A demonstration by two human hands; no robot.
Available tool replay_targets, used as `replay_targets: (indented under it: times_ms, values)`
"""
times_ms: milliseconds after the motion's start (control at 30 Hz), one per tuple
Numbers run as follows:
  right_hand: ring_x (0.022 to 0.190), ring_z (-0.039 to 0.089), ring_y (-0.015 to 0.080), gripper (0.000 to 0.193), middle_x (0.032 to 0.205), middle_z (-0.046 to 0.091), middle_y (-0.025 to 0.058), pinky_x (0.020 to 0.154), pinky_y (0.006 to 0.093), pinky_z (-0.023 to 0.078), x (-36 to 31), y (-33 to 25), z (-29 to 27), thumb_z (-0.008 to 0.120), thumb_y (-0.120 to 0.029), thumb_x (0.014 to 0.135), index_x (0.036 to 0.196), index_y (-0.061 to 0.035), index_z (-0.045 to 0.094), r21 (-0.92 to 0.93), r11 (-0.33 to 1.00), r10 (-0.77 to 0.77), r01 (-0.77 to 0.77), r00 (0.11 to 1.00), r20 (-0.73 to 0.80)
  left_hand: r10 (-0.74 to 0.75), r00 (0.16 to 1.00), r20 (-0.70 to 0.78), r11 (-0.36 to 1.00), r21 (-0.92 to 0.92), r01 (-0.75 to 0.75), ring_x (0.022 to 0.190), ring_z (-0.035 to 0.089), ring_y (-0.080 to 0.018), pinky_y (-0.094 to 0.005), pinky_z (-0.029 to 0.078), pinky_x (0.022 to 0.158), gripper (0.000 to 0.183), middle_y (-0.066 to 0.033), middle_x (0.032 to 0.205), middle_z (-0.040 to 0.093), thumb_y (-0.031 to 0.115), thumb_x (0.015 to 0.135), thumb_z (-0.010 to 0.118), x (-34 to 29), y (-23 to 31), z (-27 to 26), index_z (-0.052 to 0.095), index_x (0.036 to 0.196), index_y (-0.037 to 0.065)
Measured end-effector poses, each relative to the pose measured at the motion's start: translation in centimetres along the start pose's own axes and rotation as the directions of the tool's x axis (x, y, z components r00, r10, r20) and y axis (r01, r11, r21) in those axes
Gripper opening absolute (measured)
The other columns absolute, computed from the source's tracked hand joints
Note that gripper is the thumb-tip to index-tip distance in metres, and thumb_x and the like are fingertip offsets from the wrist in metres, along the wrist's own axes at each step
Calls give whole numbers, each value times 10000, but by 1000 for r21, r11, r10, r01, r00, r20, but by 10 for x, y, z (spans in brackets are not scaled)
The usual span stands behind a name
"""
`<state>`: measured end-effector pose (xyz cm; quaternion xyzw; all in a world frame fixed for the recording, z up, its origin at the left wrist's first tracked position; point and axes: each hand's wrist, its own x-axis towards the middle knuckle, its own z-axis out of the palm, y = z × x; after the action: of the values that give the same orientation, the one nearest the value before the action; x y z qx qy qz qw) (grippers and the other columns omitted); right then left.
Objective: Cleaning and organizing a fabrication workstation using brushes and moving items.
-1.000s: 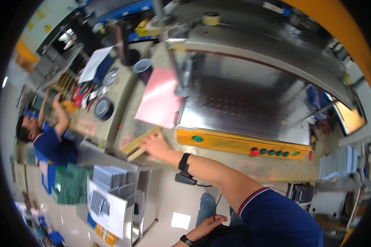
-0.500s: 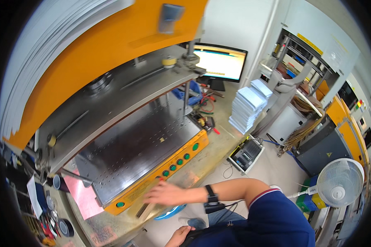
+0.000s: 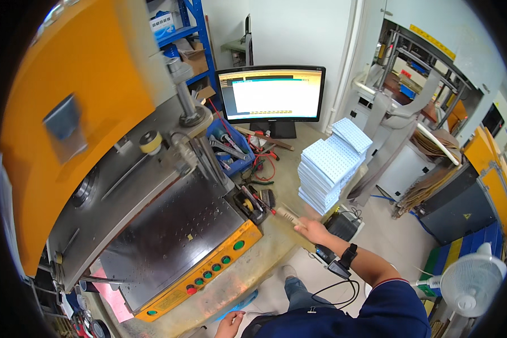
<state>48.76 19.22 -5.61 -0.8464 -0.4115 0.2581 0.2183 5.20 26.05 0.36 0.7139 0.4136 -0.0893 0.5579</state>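
My right hand [image 3: 311, 230] reaches over the bench's right part, fingers closed round a pale wooden brush [image 3: 289, 216], partly hidden by the hand and slightly blurred. Just beyond it rises a tall stack of light-blue perforated sheets [image 3: 328, 163]. My left hand [image 3: 228, 325] is low, near the lower edge, loosely curled with nothing visible in it. To the left is the press with its dark, hole-dotted bed plate [image 3: 169, 239] and an orange front panel of green buttons and a red one [image 3: 191, 289]. A second, dark brush [image 3: 267, 197] lies by the press's far corner.
A monitor [image 3: 271, 93] stands at the back. Before it, a blue bin [image 3: 231, 149] holds tools, with red cables and pliers beside it. The press's guide post [image 3: 183, 93] rises at the left. A pink sheet [image 3: 114, 296] lies at the press's near side; a fan [image 3: 472, 284] stands right.
My right hand has moved right and away from me, from the press's front edge to near the sheet stack, carrying the brush. The view has turned to the right.
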Motion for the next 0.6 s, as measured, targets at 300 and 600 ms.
replay_targets:
  times_ms: [300, 600]
  values:
    - [984, 570, 299, 439, 1056, 592, 200, 844, 374, 430, 87, 13, -18, 508, -403, 899, 1117, -23, 543, 274, 952, -294, 134, 645, 706, -55, 993, -100, 996, 58, 61, 909, 603, -250, -322, 463, 790, 347, -139, 1002, 632, 350, 912, 512, 74, 22, 29, 635, 1026, 46]
    - [982, 564, 322, 304, 990, 610, 132, 851, 415, 429, 82, -54, 17, 564, -328, 847, 973, -53, 583, 5, 779, -571, 627, 706, 418, 100, 970, -221, 957, 288, -33, 749, 602, -303, -397, 461, 704, 237, -151, 791, 622, 255, 847, 574, 129, 16, 28, 631, 845, 25]
